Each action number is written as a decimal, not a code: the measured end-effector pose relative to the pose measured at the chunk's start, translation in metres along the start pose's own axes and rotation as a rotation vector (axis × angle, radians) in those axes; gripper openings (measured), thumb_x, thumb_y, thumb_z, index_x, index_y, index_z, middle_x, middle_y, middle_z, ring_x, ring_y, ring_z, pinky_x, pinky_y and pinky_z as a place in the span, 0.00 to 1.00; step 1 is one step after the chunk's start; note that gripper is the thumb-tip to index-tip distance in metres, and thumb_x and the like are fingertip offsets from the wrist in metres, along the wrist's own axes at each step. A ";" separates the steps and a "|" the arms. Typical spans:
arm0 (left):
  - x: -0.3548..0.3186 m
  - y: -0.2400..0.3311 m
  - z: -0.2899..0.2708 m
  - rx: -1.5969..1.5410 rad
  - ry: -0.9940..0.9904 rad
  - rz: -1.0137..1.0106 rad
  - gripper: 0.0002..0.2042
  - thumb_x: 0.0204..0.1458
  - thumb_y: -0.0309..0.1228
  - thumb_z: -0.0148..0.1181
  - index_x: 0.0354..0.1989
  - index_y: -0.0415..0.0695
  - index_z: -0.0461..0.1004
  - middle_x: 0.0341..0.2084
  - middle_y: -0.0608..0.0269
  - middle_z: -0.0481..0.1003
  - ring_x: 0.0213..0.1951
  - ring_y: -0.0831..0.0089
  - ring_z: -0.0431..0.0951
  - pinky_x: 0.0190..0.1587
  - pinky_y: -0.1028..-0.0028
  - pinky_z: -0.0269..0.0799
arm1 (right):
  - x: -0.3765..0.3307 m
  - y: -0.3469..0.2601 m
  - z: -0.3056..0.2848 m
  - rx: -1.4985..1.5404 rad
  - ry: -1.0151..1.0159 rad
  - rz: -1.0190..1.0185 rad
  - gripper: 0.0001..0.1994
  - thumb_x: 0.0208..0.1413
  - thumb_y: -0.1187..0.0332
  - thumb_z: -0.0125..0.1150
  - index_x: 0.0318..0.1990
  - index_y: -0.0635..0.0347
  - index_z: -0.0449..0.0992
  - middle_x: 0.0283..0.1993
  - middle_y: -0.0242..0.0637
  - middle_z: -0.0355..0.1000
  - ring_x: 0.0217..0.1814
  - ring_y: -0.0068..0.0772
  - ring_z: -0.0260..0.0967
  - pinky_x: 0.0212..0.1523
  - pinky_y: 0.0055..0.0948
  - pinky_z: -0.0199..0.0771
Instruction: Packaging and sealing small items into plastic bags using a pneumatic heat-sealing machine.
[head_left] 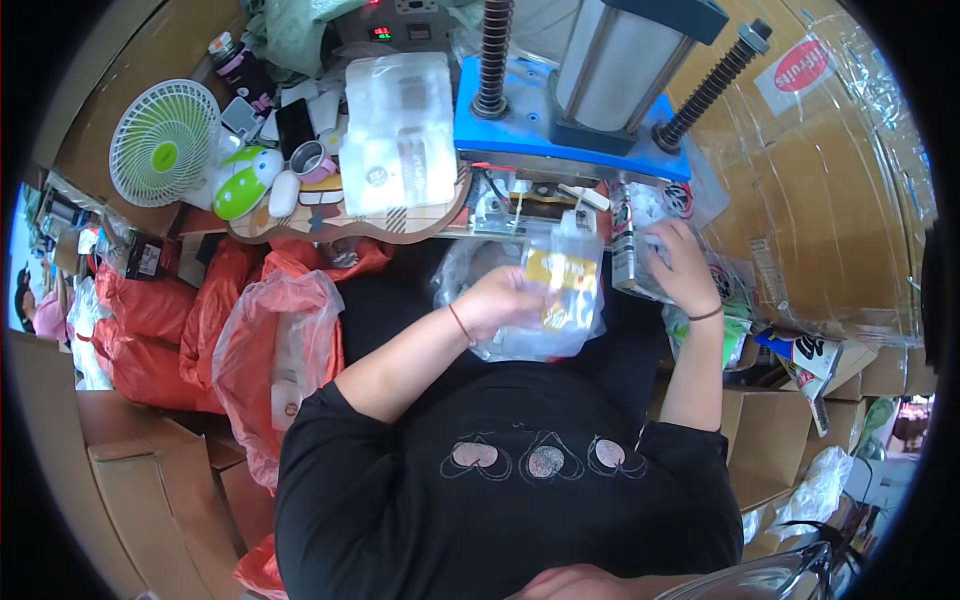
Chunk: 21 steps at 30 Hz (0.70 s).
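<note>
My left hand [505, 303] is closed on a clear plastic pouch [572, 275] with a yellow printed panel. The pouch is slightly blurred and narrows to a spout-like top toward the machine. Beneath it, a crumpled clear plastic bag [462, 275] spreads over my lap. My right hand [687, 272] reaches over the right end of the bench, thumb and fingers apart, with nothing visible in them. Its fingertips are close to small white pieces [648, 205] in clear plastic. Beside the thumb stands a dark-and-white printed can-like container [624, 240].
A press with a blue plate [520, 118] and spring-wrapped rods stands at the back. Flat clear bags [400, 130] lie left of it, near a cup [311, 160], a phone [294, 128] and a fan [165, 143]. Red bags [150, 340] fill the left; a cardboard carton [810, 210] stands right.
</note>
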<state>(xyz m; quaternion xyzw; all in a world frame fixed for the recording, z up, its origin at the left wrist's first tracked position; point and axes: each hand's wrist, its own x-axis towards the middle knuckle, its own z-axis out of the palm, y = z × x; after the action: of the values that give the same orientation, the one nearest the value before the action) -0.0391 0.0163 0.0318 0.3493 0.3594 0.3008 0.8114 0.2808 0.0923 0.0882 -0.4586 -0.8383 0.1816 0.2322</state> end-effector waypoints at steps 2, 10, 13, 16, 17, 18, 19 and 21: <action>0.009 0.018 -0.012 -0.061 0.066 0.009 0.13 0.57 0.31 0.65 0.49 0.42 0.78 0.40 0.64 0.81 0.41 0.75 0.82 0.43 0.73 0.79 | -0.016 0.014 0.008 -0.546 0.118 -0.055 0.17 0.53 0.72 0.64 0.51 0.59 0.74 0.51 0.46 0.70 0.49 0.47 0.72 0.52 0.40 0.73; 0.013 0.041 -0.031 0.568 0.545 0.352 0.21 0.56 0.32 0.65 0.54 0.33 0.69 0.40 0.52 0.79 0.41 0.62 0.81 0.45 0.65 0.78 | -0.016 -0.003 0.009 -0.352 -0.025 0.359 0.15 0.56 0.74 0.59 0.51 0.56 0.74 0.52 0.48 0.71 0.52 0.58 0.70 0.50 0.45 0.72; -0.004 0.075 -0.077 1.125 1.008 0.795 0.31 0.54 0.41 0.66 0.60 0.33 0.64 0.55 0.37 0.69 0.56 0.42 0.71 0.57 0.53 0.68 | -0.023 -0.004 0.006 -0.356 0.153 0.237 0.13 0.59 0.73 0.55 0.52 0.56 0.73 0.49 0.48 0.73 0.50 0.57 0.71 0.49 0.44 0.72; -0.026 0.064 -0.114 1.780 1.046 0.671 0.36 0.53 0.48 0.64 0.66 0.41 0.61 0.65 0.35 0.59 0.65 0.41 0.61 0.64 0.51 0.60 | -0.019 -0.022 0.001 -0.276 0.208 0.228 0.11 0.60 0.74 0.52 0.49 0.57 0.74 0.49 0.48 0.73 0.51 0.55 0.71 0.51 0.42 0.72; -0.030 0.051 -0.118 1.993 0.938 0.522 0.37 0.53 0.48 0.64 0.68 0.44 0.61 0.67 0.35 0.57 0.67 0.41 0.59 0.66 0.50 0.58 | -0.019 -0.023 0.002 -0.269 0.222 0.128 0.11 0.60 0.73 0.54 0.49 0.58 0.75 0.48 0.47 0.74 0.49 0.51 0.72 0.49 0.39 0.73; -0.033 0.044 -0.106 1.998 0.835 0.588 0.30 0.55 0.44 0.62 0.64 0.45 0.65 0.65 0.39 0.61 0.66 0.46 0.63 0.65 0.50 0.60 | -0.021 -0.024 0.003 -0.265 0.239 0.043 0.10 0.59 0.73 0.57 0.48 0.59 0.75 0.46 0.45 0.75 0.48 0.46 0.74 0.48 0.37 0.73; -0.033 0.035 -0.106 1.963 0.756 0.602 0.26 0.56 0.40 0.61 0.62 0.45 0.68 0.62 0.43 0.66 0.64 0.49 0.66 0.64 0.52 0.61 | -0.020 -0.030 0.002 -0.266 0.240 0.051 0.10 0.59 0.73 0.57 0.48 0.59 0.75 0.46 0.45 0.75 0.48 0.46 0.74 0.48 0.37 0.73; -0.032 0.025 -0.098 1.743 0.749 0.746 0.12 0.61 0.31 0.56 0.52 0.44 0.77 0.45 0.57 0.79 0.50 0.64 0.79 0.56 0.62 0.71 | -0.014 -0.044 0.005 0.065 0.186 0.307 0.12 0.56 0.72 0.63 0.48 0.59 0.76 0.41 0.41 0.77 0.44 0.35 0.75 0.44 0.31 0.73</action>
<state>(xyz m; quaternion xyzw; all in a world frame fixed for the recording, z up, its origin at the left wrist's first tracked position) -0.1404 0.0414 0.0150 0.7918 0.5525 0.2578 -0.0355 0.2546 0.0568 0.1038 -0.5883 -0.7271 0.1985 0.2929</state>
